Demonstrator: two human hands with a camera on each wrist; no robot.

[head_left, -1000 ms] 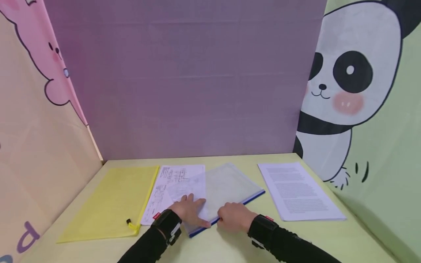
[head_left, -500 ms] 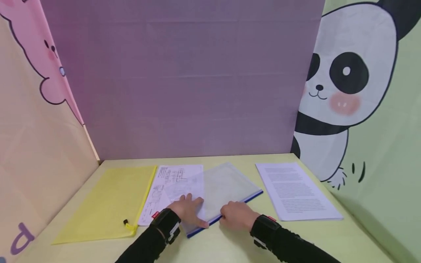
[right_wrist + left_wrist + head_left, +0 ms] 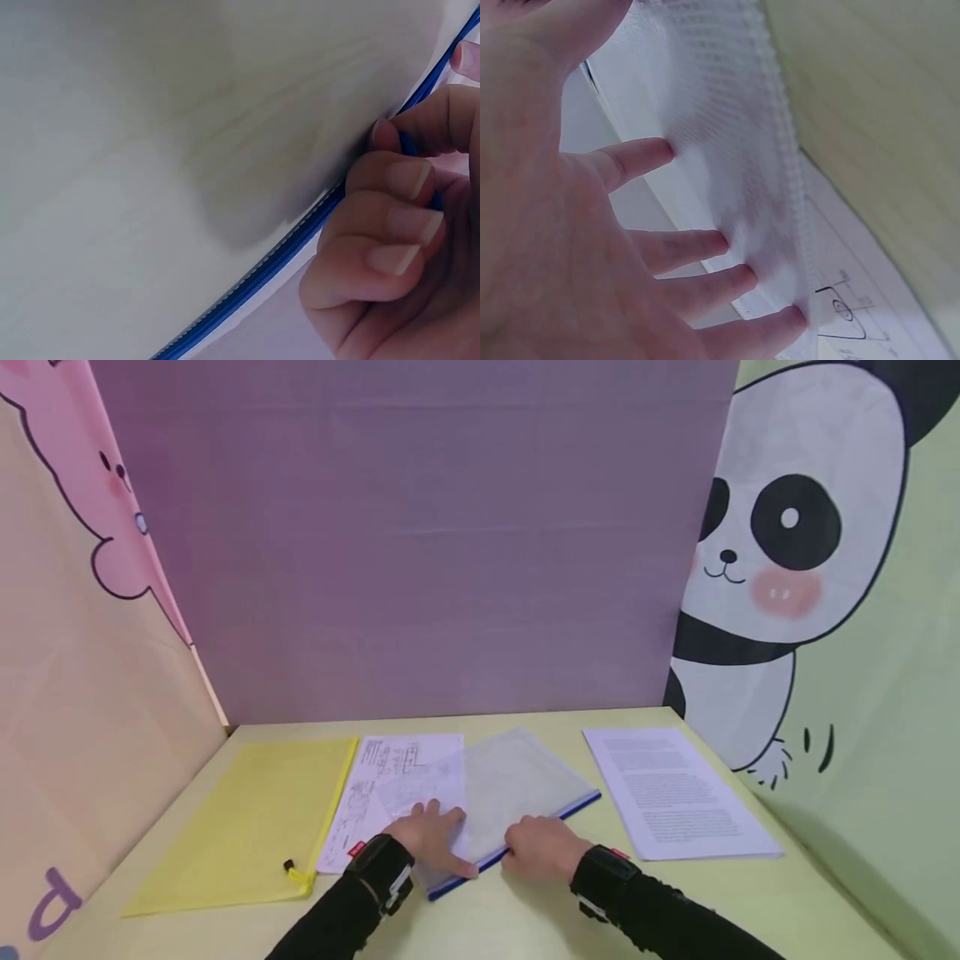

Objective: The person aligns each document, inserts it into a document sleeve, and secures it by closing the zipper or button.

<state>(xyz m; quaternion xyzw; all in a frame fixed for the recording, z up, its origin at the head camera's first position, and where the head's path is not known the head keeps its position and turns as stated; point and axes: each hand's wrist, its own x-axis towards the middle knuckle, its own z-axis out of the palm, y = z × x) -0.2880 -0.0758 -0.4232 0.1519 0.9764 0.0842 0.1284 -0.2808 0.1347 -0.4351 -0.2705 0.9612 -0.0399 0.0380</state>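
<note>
A clear mesh zip pouch (image 3: 525, 772) with a blue zipper (image 3: 581, 804) lies askew on the table, its left part over a printed sheet (image 3: 405, 756). My left hand (image 3: 431, 843) rests on the pouch with fingers spread, its thumb at the zippered edge. In the left wrist view the fingertips (image 3: 656, 148) press into the mesh. Farther right along the zipper, my right hand (image 3: 543, 850) pinches the blue zipper pull (image 3: 407, 142) with curled fingers. Most of the pull is hidden inside that hand.
A yellow zip pouch (image 3: 247, 818) lies flat at the left, its yellow pull (image 3: 300, 874) near the front corner. A stack of printed paper (image 3: 678, 793) sits at the right. A purple panel (image 3: 442, 552) stands behind the table (image 3: 517, 927).
My right hand has shifted slightly to the right along the blue zipper, away from the left thumb. The left hand stays in place on the pouch.
</note>
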